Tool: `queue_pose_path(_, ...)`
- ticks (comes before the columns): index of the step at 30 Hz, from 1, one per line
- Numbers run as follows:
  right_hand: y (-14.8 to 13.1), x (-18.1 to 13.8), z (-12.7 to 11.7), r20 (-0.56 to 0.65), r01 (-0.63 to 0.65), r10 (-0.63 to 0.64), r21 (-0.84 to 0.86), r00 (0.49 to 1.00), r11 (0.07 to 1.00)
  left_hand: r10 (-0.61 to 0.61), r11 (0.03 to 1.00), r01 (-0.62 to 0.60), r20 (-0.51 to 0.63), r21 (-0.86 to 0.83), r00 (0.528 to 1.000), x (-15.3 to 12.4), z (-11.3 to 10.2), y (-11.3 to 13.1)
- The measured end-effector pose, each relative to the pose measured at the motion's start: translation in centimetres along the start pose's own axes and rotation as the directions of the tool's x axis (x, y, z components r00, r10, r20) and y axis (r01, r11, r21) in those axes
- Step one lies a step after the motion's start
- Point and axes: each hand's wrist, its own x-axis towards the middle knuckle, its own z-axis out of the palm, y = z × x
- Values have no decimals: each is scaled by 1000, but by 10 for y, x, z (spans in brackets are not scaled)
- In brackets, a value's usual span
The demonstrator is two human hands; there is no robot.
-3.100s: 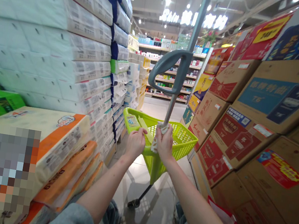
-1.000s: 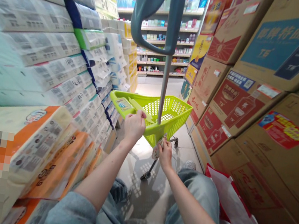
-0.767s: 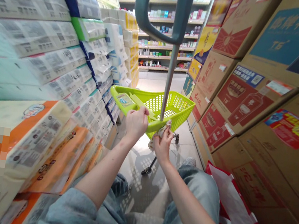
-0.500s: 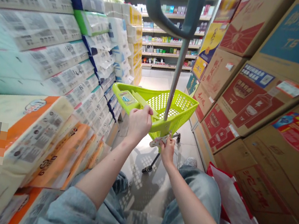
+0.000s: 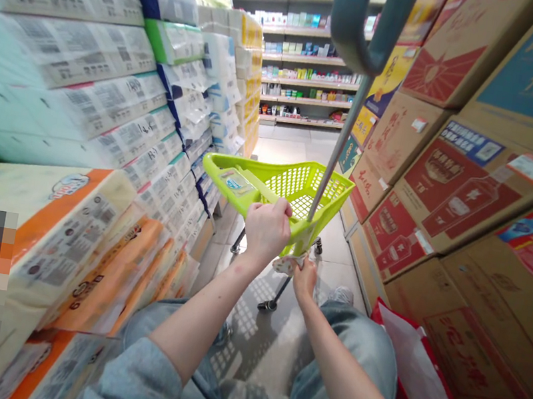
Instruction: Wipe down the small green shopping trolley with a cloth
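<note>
A lime-green shopping basket point(image 5: 334, 203) on wheeled legs stands in front of my knees, with a grey metal pole point(image 5: 340, 145) rising from its near end to a dark grey loop handle point(image 5: 347, 37). My left hand point(image 5: 267, 228) is closed over the basket's near rim, knuckles up. Lower down, my right hand point(image 5: 304, 278) pinches a pale patterned cloth point(image 5: 284, 265) against the underside of that near end. Part of the cloth is hidden behind my fingers. A caster point(image 5: 266, 305) rests on the floor below.
Stacked tissue packs point(image 5: 81, 55) line the left side, with orange-and-cream packs point(image 5: 109, 262) close by my left arm. Cardboard cartons point(image 5: 467, 177) rise on the right. A red-and-white bag point(image 5: 426, 373) lies beside my right leg. Stocked shelves point(image 5: 314, 58) stand at the far end.
The handle and pole have tilted to the right in view. My left hand has shifted right along the rim, and my right hand has moved slightly down and right with the cloth.
</note>
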Motion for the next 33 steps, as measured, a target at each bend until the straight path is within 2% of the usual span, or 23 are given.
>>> queue_pose_path(3, -23, 2, -21, -167, 163, -135, 163, 977, 973, 6, 1000, -6, -12, -12, 1000, 1, 2, 0)
queue_pose_path(7, -54, 1, -55, -277, 355, -279, 278, 919, 893, 2, 999, -5, -72, -41, 997, -1, 6, 0)
queue_pose_path(11, -74, -9, -78, -336, 544, -453, 260, 826, 798, 16, 997, -26, -124, -78, 992, -6, 9, 0)
queue_pose_path(14, -86, -10, -91, -363, 624, -538, 183, 761, 760, 29, 994, -45, -160, -100, 987, -9, 13, 0)
queue_pose_path(17, -98, -1, -106, -337, 675, -617, 81, 711, 733, 24, 985, -54, -181, -162, 983, -10, 14, 0)
queue_pose_path(20, -110, 6, -121, -237, 730, -706, 20, 668, 684, -23, 951, -38, -191, -307, 981, -11, 9, 1)
queue_pose_path(24, -131, 3, -126, -121, 769, -765, -15, 633, 639, -131, 799, 12, -154, -602, 979, -11, -1, -1)
queue_pose_path(26, -144, -1, -123, -43, 760, -762, -57, 646, 648, -156, 693, 13, -133, -721, 979, -11, -4, -2)
queue_pose_path(29, -161, -1, -118, 56, 673, -676, -181, 735, 717, -161, 556, 18, -87, -831, 983, -11, -6, -6)
queue_pose_path(31, -167, 4, -118, 104, 625, -620, -231, 778, 745, -149, 520, 22, -65, -854, 987, -12, -8, -11)
queue_pose_path(33, -167, 13, -121, 154, 605, -585, -232, 796, 762, -138, 559, 14, -76, -829, 987, -12, -11, -19)
